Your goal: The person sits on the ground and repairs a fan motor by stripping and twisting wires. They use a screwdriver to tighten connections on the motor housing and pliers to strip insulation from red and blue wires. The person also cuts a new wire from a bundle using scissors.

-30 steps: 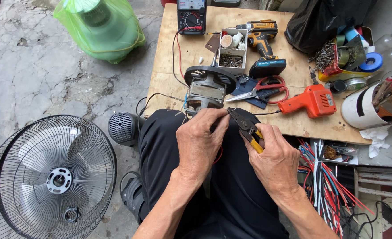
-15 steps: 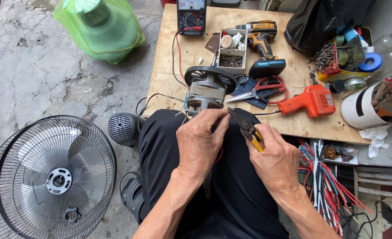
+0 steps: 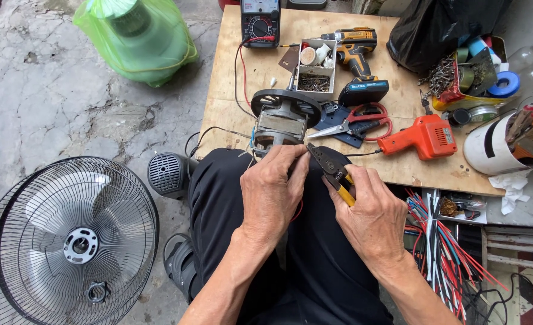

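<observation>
I see the wooden board point(image 3: 393, 168), crowded, near edge over my lap. Fan motor point(image 3: 283, 120) sits at that edge. Left hand point(image 3: 272, 195) pinches its wires shut; right hand point(image 3: 371, 213) grips pliers point(image 3: 329, 165).

Wooden board point(image 3: 242, 72) bearing multimeter point(image 3: 260, 21), cordless drill point(image 3: 356, 51), scissors point(image 3: 362, 120), orange soldering gun point(image 3: 423, 137), fan motor point(image 3: 284, 120)
</observation>
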